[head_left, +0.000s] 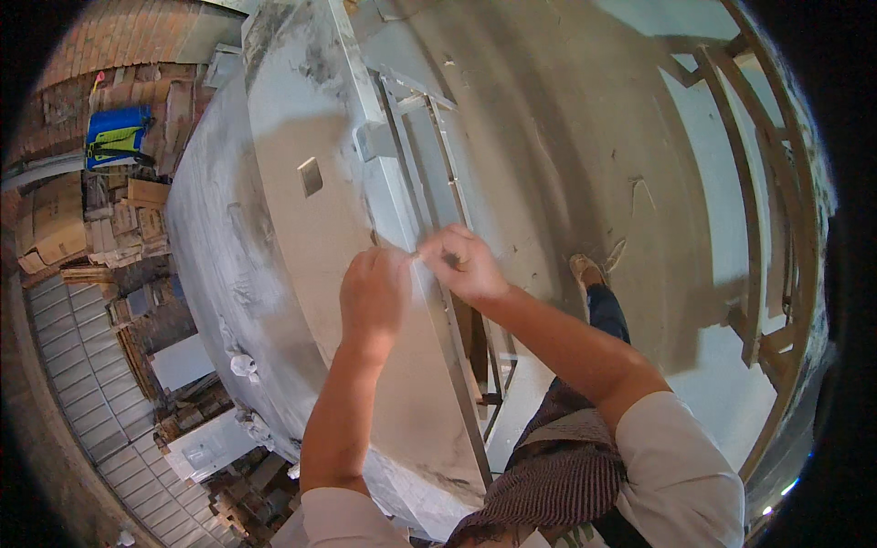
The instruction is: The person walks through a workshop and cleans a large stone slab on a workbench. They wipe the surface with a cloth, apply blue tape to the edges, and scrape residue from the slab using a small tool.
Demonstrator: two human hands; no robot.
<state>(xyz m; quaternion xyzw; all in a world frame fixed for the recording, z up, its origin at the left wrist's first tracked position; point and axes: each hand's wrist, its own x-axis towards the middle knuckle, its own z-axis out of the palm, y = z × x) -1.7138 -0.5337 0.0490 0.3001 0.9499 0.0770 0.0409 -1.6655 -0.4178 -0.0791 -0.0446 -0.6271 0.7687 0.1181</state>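
My left hand [375, 290], slightly blurred, is closed with its fingertips pinched together above the edge of a long pale worktop [402, 393]. Right beside it, my right hand [463, 265] is closed too, thumb against forefinger. The fingertips of both hands almost meet; whatever lies between them is too small and blurred to make out. Just beyond the hands, a grey box-like fitting [373, 142] sits at the worktop's edge. A small dark rectangular piece or opening [311, 177] shows further up the surface.
A metal frame [448, 160] runs along the worktop's right side. At the far right stands a brown wooden rack [744, 201]. Dusty floor [585, 137] with scraps lies between. On the left are cardboard boxes [57, 219], a blue-and-yellow bag [119, 137] and stacked bricks [128, 36].
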